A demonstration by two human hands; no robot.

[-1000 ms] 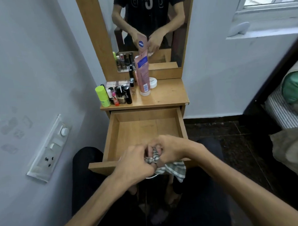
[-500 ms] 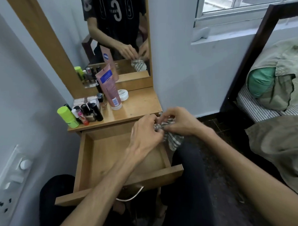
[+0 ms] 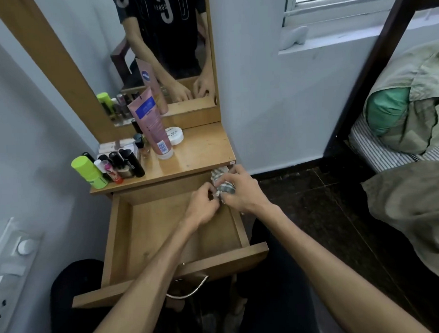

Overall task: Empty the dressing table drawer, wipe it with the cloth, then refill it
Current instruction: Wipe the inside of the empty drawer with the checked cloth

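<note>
My hands have come up and away from the drawer's front edge, where they were a second ago, to its back right corner, just under the lip of the tabletop (image 3: 203, 152). My left hand (image 3: 202, 206) and right hand (image 3: 241, 190) are together, both curled round the striped cloth (image 3: 224, 183), which is now bunched into a tight wad between them instead of hanging loose (only a bit of it shows past my fingers). The drawer (image 3: 146, 233) stands pulled out and bare inside, and the bottles and tubes (image 3: 109, 167) are lined up on the tabletop, so I judge the emptying done and the wiping either about to start or just finishing; I can't tell which. Both forearms reach forward over the open drawer, wrists angled in toward each other, the right hand a little higher and farther back.
</note>
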